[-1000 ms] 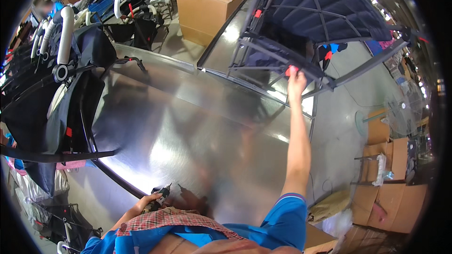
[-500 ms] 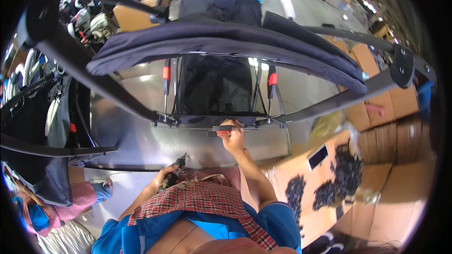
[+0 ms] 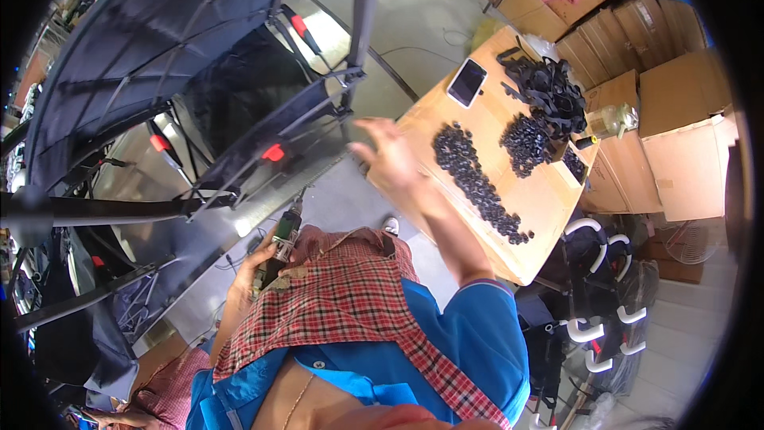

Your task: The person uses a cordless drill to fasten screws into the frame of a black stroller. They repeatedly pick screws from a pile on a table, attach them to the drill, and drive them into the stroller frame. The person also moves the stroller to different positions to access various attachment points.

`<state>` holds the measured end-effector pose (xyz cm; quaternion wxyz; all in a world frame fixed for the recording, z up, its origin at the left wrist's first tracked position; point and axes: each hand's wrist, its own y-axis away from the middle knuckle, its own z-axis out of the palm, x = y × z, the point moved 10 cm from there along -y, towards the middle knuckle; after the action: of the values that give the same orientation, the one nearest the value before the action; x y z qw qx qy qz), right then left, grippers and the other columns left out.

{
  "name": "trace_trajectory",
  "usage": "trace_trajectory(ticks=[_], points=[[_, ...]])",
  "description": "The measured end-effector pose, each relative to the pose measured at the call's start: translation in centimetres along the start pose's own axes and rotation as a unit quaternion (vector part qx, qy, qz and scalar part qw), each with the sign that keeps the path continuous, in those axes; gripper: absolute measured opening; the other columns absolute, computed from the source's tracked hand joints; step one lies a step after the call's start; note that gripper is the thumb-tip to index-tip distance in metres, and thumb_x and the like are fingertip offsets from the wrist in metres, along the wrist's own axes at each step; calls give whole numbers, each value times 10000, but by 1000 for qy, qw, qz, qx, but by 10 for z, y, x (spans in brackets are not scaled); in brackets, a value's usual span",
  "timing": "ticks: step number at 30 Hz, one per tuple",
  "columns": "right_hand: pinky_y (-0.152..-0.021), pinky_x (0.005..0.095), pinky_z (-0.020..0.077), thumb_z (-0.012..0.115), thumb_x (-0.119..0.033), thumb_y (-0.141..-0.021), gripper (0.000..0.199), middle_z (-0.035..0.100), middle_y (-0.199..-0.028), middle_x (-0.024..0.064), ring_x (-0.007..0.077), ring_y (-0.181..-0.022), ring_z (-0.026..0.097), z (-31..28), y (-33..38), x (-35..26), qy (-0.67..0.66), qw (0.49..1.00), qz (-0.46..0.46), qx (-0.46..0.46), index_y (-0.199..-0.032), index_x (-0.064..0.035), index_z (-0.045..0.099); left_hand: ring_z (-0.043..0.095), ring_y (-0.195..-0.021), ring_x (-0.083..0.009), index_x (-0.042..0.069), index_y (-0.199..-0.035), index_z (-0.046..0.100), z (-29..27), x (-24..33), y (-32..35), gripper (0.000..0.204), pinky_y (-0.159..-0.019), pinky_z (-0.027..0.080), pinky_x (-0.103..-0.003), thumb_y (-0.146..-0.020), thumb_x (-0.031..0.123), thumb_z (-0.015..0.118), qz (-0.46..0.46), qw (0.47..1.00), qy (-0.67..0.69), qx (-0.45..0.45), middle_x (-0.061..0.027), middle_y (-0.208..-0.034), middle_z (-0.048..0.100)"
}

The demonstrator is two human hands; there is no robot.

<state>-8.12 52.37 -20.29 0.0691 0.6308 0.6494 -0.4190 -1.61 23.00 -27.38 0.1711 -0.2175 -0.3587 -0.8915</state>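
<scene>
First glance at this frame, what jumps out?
The big dark fabric-covered folding frame with red clips fills the upper left, over a shiny metal table. The left hand grips a green-bodied power screwdriver low at centre, while the right hand hangs open beside the frame. To the right, black small parts lie heaped on a cardboard sheet.

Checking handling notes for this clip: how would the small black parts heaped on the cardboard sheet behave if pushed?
The small black parts lie as loose, separate pieces, so a push would probably scatter them. They look rounded and may roll. The cardboard sheet is flat with no rim, so some could fall off.
</scene>
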Motion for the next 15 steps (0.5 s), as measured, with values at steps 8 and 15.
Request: trace_trajectory(ticks=[8, 15], points=[[-857, 380, 489, 662, -269, -869, 306, 655, -1002, 182, 316, -980, 625, -200, 188, 254, 242, 919, 310, -17, -1025, -6, 662, 535, -610, -167, 154, -1522, 127, 119, -43, -72, 835, -524, 445, -248, -872, 279, 635, -64, 990, 18, -128, -138, -899, 544], [-661, 415, 522, 677, -148, -828, 143, 632, -880, 144, 326, -750, 625, -233, 253, 300, 243, 922, 282, 104, -893, -22, 657, 552, -600, -133, 150, -1526, 125, 193, -91, -127, 905, -519, 460, -245, -834, 314, 685, -127, 977, -80, -150, -90, -871, 537]])
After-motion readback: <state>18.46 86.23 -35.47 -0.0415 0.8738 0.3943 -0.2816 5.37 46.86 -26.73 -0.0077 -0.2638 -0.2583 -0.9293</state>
